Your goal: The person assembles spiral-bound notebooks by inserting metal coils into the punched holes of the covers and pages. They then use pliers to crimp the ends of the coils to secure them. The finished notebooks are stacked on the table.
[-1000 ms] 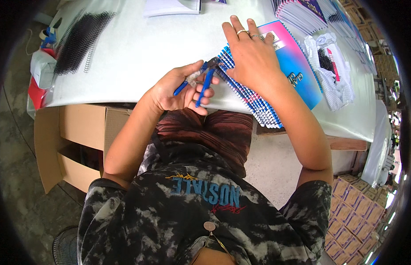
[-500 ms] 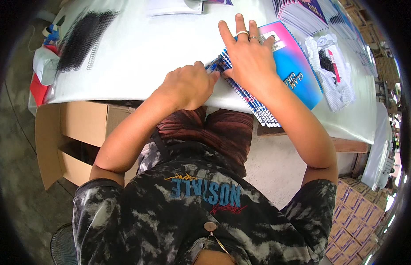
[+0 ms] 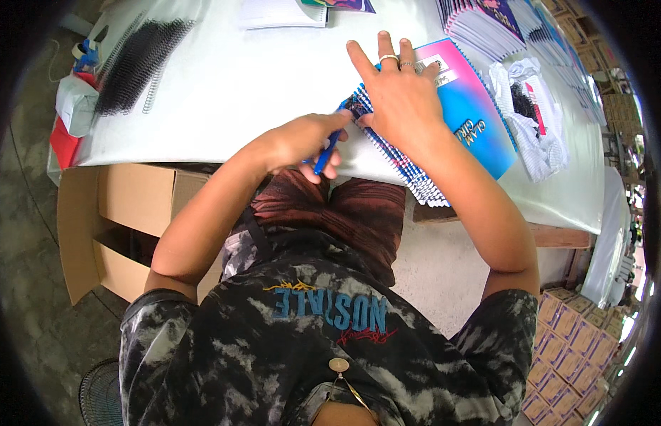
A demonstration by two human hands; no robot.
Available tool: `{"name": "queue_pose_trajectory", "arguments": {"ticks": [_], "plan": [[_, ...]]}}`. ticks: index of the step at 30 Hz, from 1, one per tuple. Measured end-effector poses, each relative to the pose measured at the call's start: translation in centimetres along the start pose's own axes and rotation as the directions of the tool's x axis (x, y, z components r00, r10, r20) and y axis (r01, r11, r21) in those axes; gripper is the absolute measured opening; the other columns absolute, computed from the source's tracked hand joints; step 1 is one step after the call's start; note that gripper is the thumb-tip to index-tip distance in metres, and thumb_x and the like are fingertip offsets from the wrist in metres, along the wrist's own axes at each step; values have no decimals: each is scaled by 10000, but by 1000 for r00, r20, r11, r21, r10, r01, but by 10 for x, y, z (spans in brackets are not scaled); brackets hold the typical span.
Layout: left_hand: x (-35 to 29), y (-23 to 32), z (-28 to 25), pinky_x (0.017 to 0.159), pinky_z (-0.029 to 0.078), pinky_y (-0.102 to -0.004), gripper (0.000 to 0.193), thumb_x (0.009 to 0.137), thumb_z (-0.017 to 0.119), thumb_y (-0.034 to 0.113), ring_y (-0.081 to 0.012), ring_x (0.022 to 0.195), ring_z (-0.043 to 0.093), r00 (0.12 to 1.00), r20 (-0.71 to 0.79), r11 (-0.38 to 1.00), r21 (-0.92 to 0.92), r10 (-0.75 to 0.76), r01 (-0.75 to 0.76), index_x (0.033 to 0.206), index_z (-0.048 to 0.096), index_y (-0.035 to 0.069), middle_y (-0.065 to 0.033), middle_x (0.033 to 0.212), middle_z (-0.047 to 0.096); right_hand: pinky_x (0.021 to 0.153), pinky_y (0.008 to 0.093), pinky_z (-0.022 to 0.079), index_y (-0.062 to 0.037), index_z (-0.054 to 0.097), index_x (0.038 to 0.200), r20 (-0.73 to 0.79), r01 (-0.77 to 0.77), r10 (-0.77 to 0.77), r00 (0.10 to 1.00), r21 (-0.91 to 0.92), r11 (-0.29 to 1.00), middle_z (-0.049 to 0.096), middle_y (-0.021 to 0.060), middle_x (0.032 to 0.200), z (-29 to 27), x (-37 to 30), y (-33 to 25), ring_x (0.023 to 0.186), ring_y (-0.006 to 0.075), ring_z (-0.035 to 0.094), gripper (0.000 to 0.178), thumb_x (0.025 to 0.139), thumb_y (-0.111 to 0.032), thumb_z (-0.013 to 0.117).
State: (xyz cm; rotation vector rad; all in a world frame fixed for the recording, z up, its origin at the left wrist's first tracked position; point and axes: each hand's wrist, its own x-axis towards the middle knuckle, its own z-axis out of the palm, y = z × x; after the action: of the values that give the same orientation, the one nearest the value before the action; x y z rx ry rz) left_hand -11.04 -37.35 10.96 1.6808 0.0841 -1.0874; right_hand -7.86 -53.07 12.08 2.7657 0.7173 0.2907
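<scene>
A stack of spiral notebooks (image 3: 479,106) with a pink and blue cover lies at the table's right front, its lower corner past the edge. My right hand (image 3: 401,92) presses on the top cover with fingers spread, the thumb down by the bound left side. Dark coils run along that side. In my left hand (image 3: 302,142) is a pair of blue-handled pliers (image 3: 328,151), fingers loosely around the handles. The pliers' dark head meets the coil ends near my right thumb; its tips are hard to make out.
Loose black wire coils (image 3: 142,64) lie at the table's left. Right of the stack sits a crumpled white wrapping (image 3: 550,145) with black scraps. More notebooks (image 3: 479,32) are piled far right. An open cardboard box (image 3: 135,199) stands below the table's left edge.
My left hand has turned and its fingers have loosened, so the blue handles now show. The right hand stays on the notebooks almost unmoved.
</scene>
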Motion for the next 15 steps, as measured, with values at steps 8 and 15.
{"name": "queue_pose_trajectory", "arguments": {"ticks": [8,15], "plan": [[8,-40,-14,678,543,-424,618,935,287,537,-298,855,629,917,330,695,-714,223,87,1143,491,-8,-169,920,600,880,582,419,-228,249,1412,-2,-24,24,1000,-22,999,378,199,1373,-2,0,-2,1251,380,398,946,642,-333,788],[-4,-9,-8,511,477,-353,512,967,288,442,-191,573,552,996,-79,946,324,45,-17,1014,532,-6,-74,718,541,869,658,382,-246,274,1400,-16,3,-2,1000,26,1000,355,218,1385,4,-1,0,1254,427,372,886,665,-309,764]]}}
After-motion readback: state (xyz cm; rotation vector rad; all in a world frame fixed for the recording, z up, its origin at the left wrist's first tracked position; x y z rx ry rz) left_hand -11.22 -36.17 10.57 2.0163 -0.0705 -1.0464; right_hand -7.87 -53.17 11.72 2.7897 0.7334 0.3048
